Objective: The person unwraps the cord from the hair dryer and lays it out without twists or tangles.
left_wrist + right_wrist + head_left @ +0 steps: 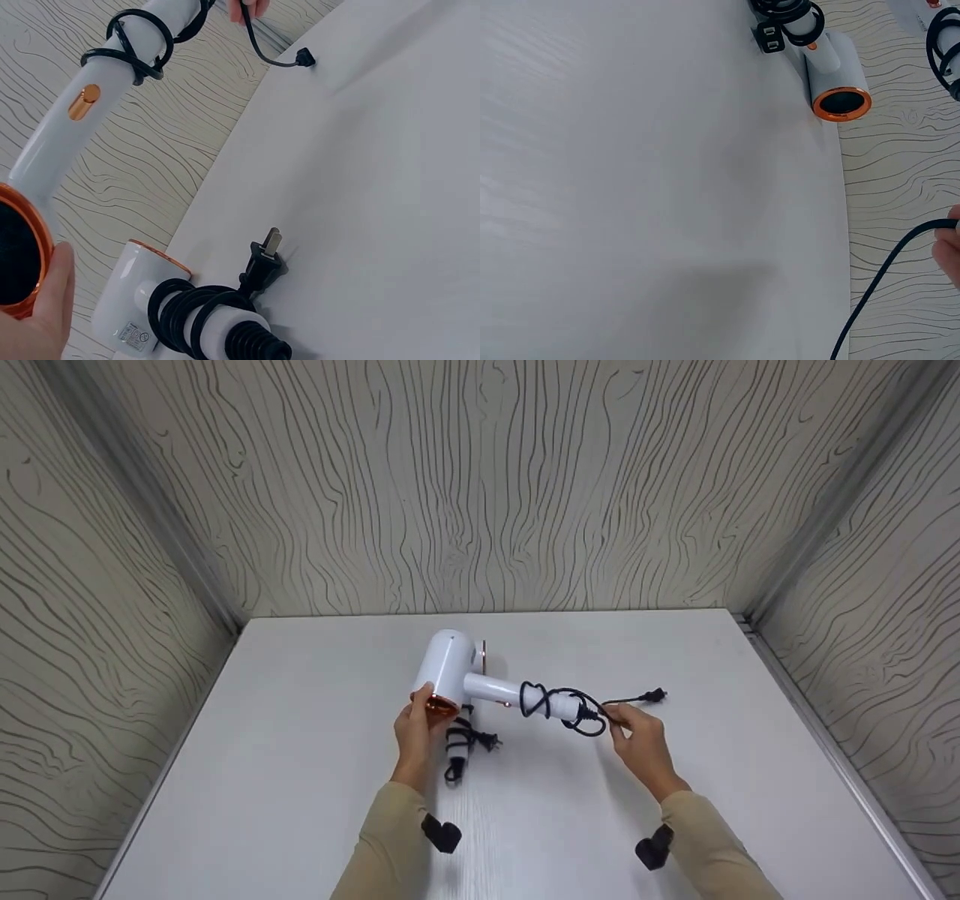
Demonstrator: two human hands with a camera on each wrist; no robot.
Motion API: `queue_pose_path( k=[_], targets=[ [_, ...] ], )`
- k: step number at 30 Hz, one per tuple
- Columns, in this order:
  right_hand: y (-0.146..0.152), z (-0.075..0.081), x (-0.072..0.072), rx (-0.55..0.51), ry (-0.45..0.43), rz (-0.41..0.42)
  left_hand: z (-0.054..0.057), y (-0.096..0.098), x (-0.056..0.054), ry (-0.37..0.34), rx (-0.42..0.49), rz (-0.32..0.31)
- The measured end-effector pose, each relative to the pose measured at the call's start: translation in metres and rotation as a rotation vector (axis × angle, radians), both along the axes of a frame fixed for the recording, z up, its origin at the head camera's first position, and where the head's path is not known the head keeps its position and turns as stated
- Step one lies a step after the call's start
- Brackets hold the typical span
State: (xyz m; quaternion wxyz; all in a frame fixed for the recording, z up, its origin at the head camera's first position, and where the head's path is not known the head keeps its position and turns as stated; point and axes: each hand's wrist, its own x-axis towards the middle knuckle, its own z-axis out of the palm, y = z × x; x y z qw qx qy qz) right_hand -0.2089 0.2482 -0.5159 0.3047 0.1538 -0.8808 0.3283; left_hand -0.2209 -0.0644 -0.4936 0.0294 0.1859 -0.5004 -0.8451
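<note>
My left hand grips a white hair dryer by the copper-rimmed end of its barrel, holding it above the table. Its handle points right, with a black cord looped loosely around it. Just past the handle's end, my right hand pinches that cord between thumb and fingers. The cord's plug hangs out beyond the right hand. Under the held dryer, a second white hair dryer lies on the table, its own cord wrapped tightly round the handle and its two-pronged plug sticking out.
The white table reaches back to a wood-grain patterned wall. Similar panels stand on the left and right, with grey metal strips at the corners.
</note>
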Motion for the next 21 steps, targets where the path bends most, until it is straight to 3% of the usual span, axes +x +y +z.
queue_pose_path(
  k=[7,12,15,21],
  targets=[
    [0.005,-0.005,-0.006,0.003,-0.047,-0.028,0.004,-0.001,-0.001,-0.008,-0.008,-0.033],
    [0.01,-0.011,-0.007,0.005,-0.075,-0.006,0.005,-0.003,-0.002,-0.009,-0.053,-0.047],
    [0.012,-0.015,-0.005,-0.003,-0.127,0.017,0.004,-0.004,-0.002,-0.02,-0.065,-0.049],
    [0.016,-0.022,-0.001,-0.036,-0.257,0.041,0.003,-0.004,-0.001,-0.028,0.003,-0.049]
  ],
)
